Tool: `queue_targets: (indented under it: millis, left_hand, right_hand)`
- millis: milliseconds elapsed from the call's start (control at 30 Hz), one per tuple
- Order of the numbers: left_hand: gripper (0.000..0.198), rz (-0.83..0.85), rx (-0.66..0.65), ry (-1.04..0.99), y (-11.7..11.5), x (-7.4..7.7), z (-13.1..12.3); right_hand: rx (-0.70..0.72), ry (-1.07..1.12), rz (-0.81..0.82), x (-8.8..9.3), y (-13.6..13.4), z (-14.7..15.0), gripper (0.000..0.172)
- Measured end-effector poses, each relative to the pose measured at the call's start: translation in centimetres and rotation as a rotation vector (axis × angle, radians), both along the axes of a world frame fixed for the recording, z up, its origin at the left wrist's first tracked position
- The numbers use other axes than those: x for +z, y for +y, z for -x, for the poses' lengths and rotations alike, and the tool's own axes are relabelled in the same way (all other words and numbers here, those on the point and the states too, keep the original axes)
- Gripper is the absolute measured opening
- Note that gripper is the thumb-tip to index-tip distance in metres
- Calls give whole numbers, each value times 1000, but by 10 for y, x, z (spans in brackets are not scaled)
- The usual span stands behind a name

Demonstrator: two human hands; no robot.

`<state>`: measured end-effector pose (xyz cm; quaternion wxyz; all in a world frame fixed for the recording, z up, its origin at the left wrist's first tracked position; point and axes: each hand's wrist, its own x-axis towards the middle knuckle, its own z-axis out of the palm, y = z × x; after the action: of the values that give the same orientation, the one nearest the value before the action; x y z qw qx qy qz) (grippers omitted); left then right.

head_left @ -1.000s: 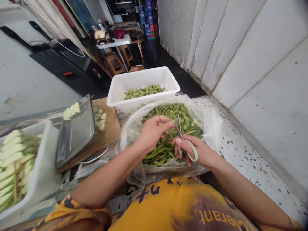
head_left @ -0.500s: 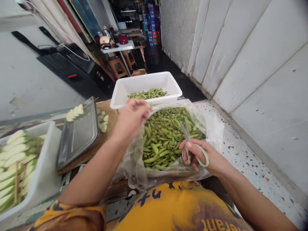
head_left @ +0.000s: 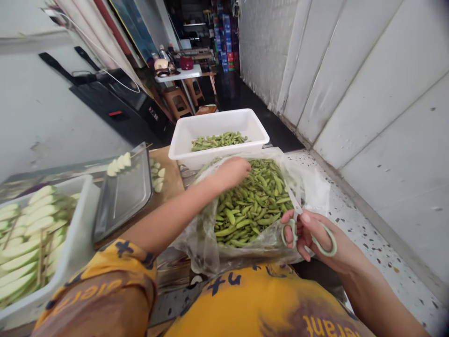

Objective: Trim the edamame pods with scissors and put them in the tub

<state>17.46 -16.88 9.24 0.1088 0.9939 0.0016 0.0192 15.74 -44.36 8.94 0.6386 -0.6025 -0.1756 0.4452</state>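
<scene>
My right hand (head_left: 312, 234) holds scissors (head_left: 297, 206) by their pale green handles, the slightly parted blades pointing up over the right side of the bag. Green soybean pods (head_left: 245, 206) fill a clear plastic bag (head_left: 206, 248) in front of me. At the far left of this heap, my left hand (head_left: 234, 173) reaches down to the pods with fingers curled; its fingertips are mostly hidden, so anything between them is not visible. Behind the bag stands a white plastic tub (head_left: 220, 118) with a smaller layer of pods (head_left: 219, 140) on its bottom.
On the left, a white bin (head_left: 86, 201) holds skewered pale green slices (head_left: 24, 252). A metal tray (head_left: 122, 201) with one skewer of slices (head_left: 119, 164) rests on a wooden board (head_left: 171, 173), beside loose slices (head_left: 157, 178). A white panelled wall (head_left: 379, 93) runs along the right.
My left hand has moved from beside the white tub down and right onto the heaped pods. My right hand with the scissors has shifted slightly right and down in the picture.
</scene>
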Motion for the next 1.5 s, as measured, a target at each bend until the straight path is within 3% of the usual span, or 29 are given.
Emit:
queue_targets:
  millis: [133,367,533,733,833,1200,1500]
  left_hand:
    - [27,-224,-36,135,-10,-14,-10]
    - [29,-242,-16,170,-16,2,1]
    - [25,72,30,190,-10,17,20]
    - [35,882,243,208,-26,28,55]
    - [35,1160,285,235,-43,25,69]
    - [23,1343,268,165,-54,6,78]
    - [22,1459,334,236,-63,5,74]
  right_hand:
    - [47,0,-26,-2,8,5,45]
    - [79,-28,-9,-10,11,12,48]
    - [72,-21,-3,-11,11,13,47]
    - [64,-63,85,-9,16,14,46]
    - [87,-132,135,-7,19,15,44]
    - [56,-186,191,-7,25,21,48]
    - [56,-214,194,-11,27,15,49]
